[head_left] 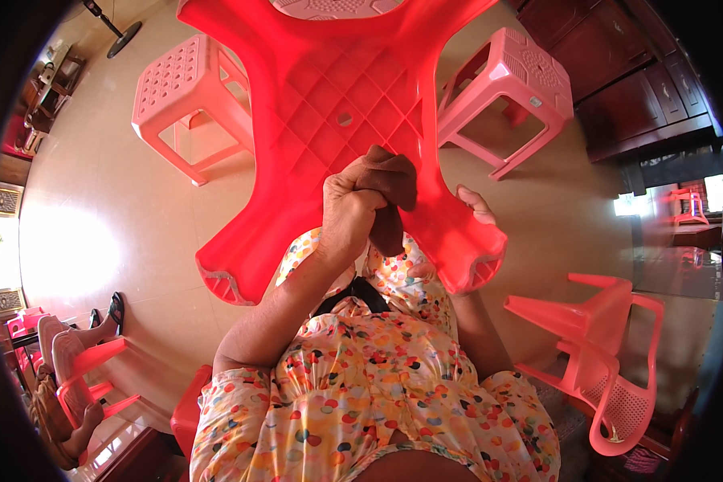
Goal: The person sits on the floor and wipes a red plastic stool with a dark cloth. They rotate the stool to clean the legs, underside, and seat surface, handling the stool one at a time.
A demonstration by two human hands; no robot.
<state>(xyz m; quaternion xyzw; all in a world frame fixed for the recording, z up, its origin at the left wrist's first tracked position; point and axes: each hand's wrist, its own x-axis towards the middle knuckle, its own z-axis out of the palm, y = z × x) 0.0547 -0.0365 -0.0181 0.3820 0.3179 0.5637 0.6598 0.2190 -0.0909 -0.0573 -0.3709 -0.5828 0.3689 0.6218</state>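
Before me is a red plastic stool or chair [343, 78], its ribbed underside showing and two of its hollow legs pointing back towards me. My left hand [352, 202] clutches a bunched dark brown cloth [391, 181] over the lower part of that underside; part of the cloth hangs below the fist. Whether the cloth touches the plastic cannot be told. Around the leg at the right is my right hand [477, 206], its fingertips showing on the outer edge and more of the hand partly hidden behind the leg.
Pink plastic stools stand at left [169, 84] and right [533, 66], with another partly hidden at the top. A pink plastic armchair [602, 325] lies tipped at lower right. Dark wooden cabinets [626, 102] line the upper right. Another person's legs [66, 355] show at lower left.
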